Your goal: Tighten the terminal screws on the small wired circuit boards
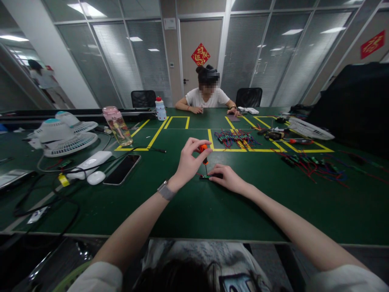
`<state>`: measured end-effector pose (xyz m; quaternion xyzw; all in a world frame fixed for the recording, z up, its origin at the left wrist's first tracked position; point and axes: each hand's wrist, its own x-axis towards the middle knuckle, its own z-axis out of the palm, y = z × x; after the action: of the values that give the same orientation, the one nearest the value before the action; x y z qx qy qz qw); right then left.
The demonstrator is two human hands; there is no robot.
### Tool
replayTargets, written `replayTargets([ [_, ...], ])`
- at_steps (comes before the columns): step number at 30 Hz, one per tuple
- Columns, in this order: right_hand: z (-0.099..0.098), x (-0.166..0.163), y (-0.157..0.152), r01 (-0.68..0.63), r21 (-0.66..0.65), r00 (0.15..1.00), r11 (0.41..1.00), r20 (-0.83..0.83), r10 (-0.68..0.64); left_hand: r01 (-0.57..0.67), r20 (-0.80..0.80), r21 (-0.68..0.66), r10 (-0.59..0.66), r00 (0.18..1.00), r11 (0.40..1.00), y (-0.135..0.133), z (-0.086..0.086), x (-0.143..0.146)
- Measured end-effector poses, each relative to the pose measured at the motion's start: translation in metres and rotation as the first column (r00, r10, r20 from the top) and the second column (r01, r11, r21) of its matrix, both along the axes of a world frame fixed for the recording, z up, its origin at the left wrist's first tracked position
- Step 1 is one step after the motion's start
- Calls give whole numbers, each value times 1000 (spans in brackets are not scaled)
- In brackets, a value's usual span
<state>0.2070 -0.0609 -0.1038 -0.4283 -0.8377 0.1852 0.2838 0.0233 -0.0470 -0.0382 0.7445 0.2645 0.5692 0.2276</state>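
My left hand (192, 157) is closed around the handle of an orange and black screwdriver (204, 155), which stands nearly upright. Its shaft points down at a small green circuit board (204, 177) lying on the green table. Whether the tip sits in a screw is too small to tell. With its fingertips, my right hand (228, 177) pinches the right end of that board against the tabletop. The board's right part is hidden under my fingers.
Boards with red and blue wires (235, 139) lie beyond my hands, and more wired boards (316, 164) to the right. At left are a phone (122, 169), a pink bottle (118, 126), white fans (68, 140) and cables. Across the table sits a person (208, 95).
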Motion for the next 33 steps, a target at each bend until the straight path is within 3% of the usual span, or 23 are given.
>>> replayTargets([
  [4,1,0,-1,1,4,1000,1000,0,-1,-15,-10,12,15,1000,1000,1,1,0],
  [14,-2,1,0,0,13,1000,1000,-7,0,222,-47,-79,-226,973,972,7,3,-5],
  [21,0,0,-1,-3,18,1000,1000,-16,3,-94,-88,82,101,991,992,3,3,-4],
  [25,1,0,-1,3,11,1000,1000,-8,-3,-16,-162,128,37,986,992,3,4,-4],
  [29,1,0,-1,-5,7,1000,1000,-8,5,85,-108,73,-77,991,994,4,-1,-2],
  [33,0,0,0,1,4,1000,1000,-2,-1,-43,-49,96,48,998,994,3,-4,-1],
])
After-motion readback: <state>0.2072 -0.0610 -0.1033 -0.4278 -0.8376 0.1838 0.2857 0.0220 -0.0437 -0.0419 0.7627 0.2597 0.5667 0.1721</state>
